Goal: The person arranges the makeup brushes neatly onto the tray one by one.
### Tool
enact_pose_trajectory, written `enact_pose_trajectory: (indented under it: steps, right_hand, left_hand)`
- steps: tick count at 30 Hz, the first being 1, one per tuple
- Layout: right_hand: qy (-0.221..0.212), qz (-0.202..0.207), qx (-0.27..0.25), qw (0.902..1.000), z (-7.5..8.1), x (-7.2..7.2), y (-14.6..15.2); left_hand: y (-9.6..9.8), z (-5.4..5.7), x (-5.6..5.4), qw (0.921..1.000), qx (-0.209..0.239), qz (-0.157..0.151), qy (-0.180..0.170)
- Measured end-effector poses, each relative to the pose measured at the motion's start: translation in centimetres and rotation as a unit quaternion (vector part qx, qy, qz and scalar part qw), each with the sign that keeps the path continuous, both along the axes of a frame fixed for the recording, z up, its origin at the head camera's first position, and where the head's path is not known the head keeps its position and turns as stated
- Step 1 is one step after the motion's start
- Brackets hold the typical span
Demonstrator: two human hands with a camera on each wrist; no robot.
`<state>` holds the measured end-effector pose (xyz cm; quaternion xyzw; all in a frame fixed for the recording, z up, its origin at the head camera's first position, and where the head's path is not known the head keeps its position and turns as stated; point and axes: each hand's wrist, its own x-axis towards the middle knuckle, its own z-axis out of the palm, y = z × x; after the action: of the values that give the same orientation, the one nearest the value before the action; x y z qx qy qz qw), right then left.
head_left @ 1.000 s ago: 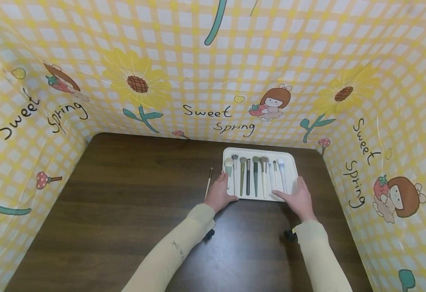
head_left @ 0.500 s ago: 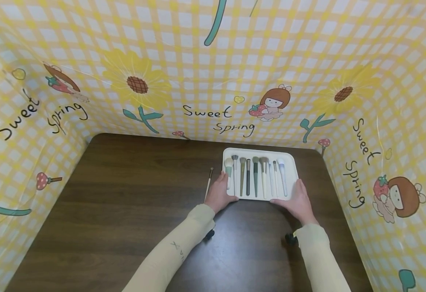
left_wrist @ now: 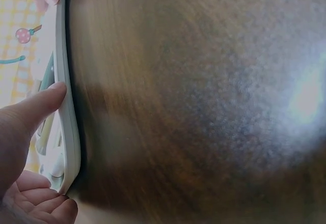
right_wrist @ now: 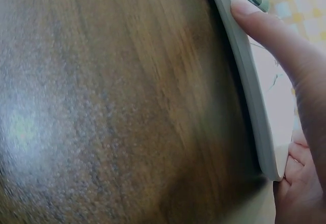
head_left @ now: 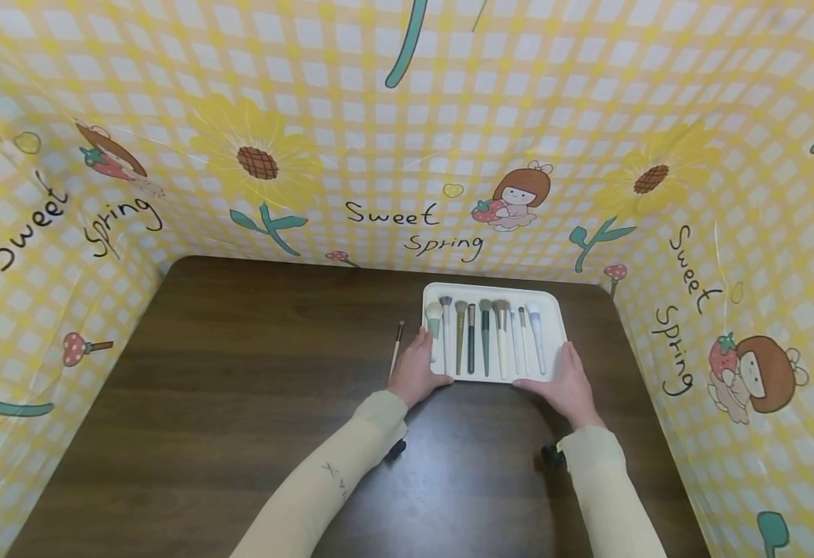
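Note:
A white rectangular tray lies at the back right of the table, bearing a row of several makeup brushes, bristles pointing away from me. My left hand grips its near left corner. In the left wrist view the thumb presses on the near rim and curled fingers meet the corner. My right hand holds the near right corner; in the right wrist view its thumb lies over the rim, and fingers touch the side.
One slim makeup brush lies on the dark wooden table just left of the tray, partly hidden by my left hand. A yellow checked cloth with printed flowers walls in the back and both sides.
My right thumb has moved from over the tray's inside down to its near rim. My left hand keeps its hold, and the tray has not visibly moved. The head view has shifted slightly.

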<state>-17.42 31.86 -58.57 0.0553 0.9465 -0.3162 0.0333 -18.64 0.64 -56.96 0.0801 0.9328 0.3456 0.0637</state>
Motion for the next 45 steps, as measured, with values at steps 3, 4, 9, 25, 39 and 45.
enact_pose_trajectory:
  steps: [3,4,9,25,39,45]
  right_hand:
    - [-0.001,0.002,-0.001,1.0000,0.1,0.0,-0.1]
    - [-0.001,0.002,0.000,1.0000,0.2,0.0,0.0]
    - [0.007,0.006,0.001,1.0000,0.1,-0.1,0.0]
    - [0.000,-0.002,-0.006,1.0000,0.3,0.1,-0.1]
    - [0.003,0.000,-0.003,1.0000,0.2,0.2,0.1]
    - [0.003,0.004,-0.001,1.0000,0.2,0.2,0.1]
  left_hand:
    - [0.0,0.3,0.0,1.0000,-0.008,0.000,-0.005]
    - [0.0,0.4,0.0,1.0000,-0.008,0.000,-0.004]
    - [-0.2,0.8,-0.2,0.9999,-0.004,-0.011,0.006]
    - [-4.2,0.9,-0.6,0.9976,-0.039,0.048,0.031]
    - [-6.9,0.8,0.2,0.9916,-0.086,0.095,0.009]
    - [-7.1,1.0,0.3,0.9896,-0.108,0.095,0.006]
